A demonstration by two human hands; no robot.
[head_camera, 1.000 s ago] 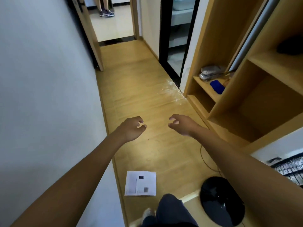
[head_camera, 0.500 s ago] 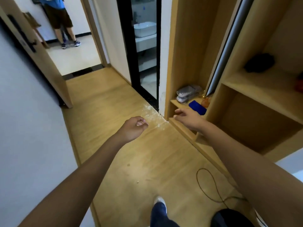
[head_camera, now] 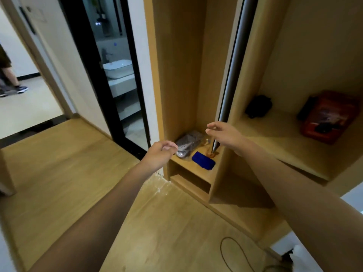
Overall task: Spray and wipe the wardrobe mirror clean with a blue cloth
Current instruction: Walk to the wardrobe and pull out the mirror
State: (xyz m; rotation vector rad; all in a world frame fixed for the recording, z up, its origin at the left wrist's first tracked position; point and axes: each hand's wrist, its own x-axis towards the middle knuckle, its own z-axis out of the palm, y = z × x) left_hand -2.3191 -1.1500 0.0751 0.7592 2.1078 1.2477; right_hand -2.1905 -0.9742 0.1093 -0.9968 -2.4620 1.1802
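Observation:
A folded blue cloth (head_camera: 203, 160) lies on the low shelf (head_camera: 196, 170) of the wooden wardrobe. Behind it stands something small and orange (head_camera: 211, 153), partly hidden; I cannot tell what it is. The edge of a tall sliding panel (head_camera: 232, 67) with a silver frame runs up from that shelf; its face is turned away. My right hand (head_camera: 225, 135) reaches over the shelf with loosely curled fingers, just above the cloth, holding nothing. My left hand (head_camera: 162, 154) hangs at the shelf's left edge, fingers loosely curled, empty.
A grey wrapped bundle (head_camera: 188, 143) lies on the same shelf left of the cloth. A red box (head_camera: 330, 116) and a dark object (head_camera: 258, 106) sit on the right shelf. A glass door (head_camera: 110, 71) shows a washbasin. A person's legs (head_camera: 8, 75) stand beyond the doorway. A cable (head_camera: 233, 254) loops on the floor.
The view has moved closer to the wardrobe and turned toward it. Both hands have risen and advanced toward the low shelf, the right one now above the blue cloth.

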